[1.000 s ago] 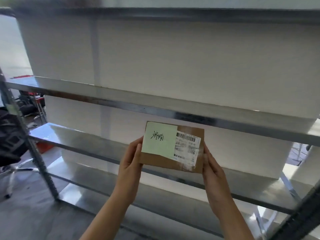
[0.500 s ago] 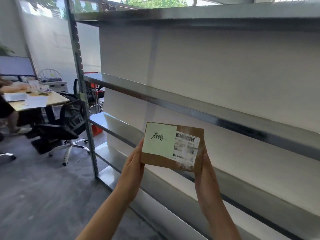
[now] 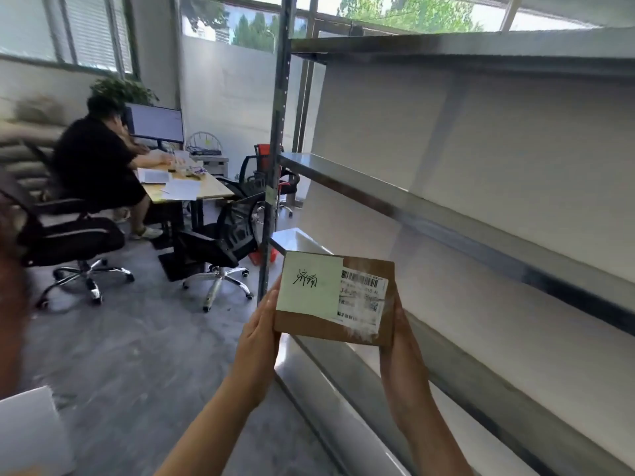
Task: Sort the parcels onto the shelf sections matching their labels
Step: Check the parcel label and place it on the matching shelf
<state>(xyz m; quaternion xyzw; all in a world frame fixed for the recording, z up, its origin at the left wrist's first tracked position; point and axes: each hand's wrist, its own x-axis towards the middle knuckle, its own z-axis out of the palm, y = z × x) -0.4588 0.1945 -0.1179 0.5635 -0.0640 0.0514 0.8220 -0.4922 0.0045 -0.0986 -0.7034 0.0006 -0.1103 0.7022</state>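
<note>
Between the two hands, in front of the metal shelf [image 3: 446, 221], a small brown parcel [image 3: 335, 300] is held up with its face to the camera. The left hand [image 3: 263, 333] presses flat against its left edge and the right hand [image 3: 400, 334] cups its right edge; the fingers of both are closed on the box, mostly hidden behind it. A pale green note [image 3: 311, 283] with handwritten characters covers the left of the face, beside a white shipping label [image 3: 362, 302] with barcodes.

The main risk, as I judge it, is a wrong placement. No section markers can be made out on the shelf boards, apart from a small tag on the upright post [image 3: 271, 197] too small to read, so the handwritten note could be matched to the wrong section. The shipping label looks scuffed and blurred, which gives no backup. The grip is a side squeeze with little support beneath, so the parcel could slip or twist on the reach. A seated person [image 3: 96, 156] at the worktop [image 3: 192, 190] is well apart and poses no hazard.
</note>
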